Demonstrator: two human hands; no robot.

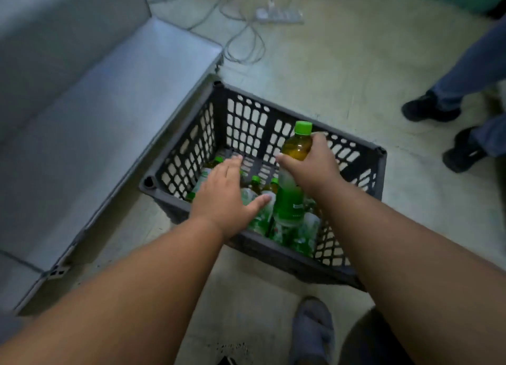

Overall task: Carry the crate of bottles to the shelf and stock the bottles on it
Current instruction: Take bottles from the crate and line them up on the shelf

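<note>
A dark grey plastic crate (273, 134) with latticed walls sits on the pale floor (342, 71), its left corner just beside the front edge of a low grey metal shelf (109, 112) that runs along the left side of the view. Inside the crate, several bottles (262, 214) lie and lean against one another toward the near wall; they have green caps, amber liquid at the neck and green-and-white labels.

The right hand (315, 164) grips one bottle (293, 178) around its upper body, thumb on the near side and fingers curled behind it. This held bottle stands nearly upright, raised above the others, with its bright green cap reaching the height of the crate's far rim. Its shoulder shows amber tea; below that a label fades from white to green.

The left hand (227, 194) hovers over the left part of the crate with fingers straight and spread, palm down, holding nothing; it is just above the lying bottles, and I cannot tell whether it touches them.

At the floor's far edge lie a white power strip (279, 14) and loose cables (243, 44). At the right edge stand another person's legs in blue trousers and black shoes (430, 107). A grey slipper (312, 331) shows at the bottom edge.
</note>
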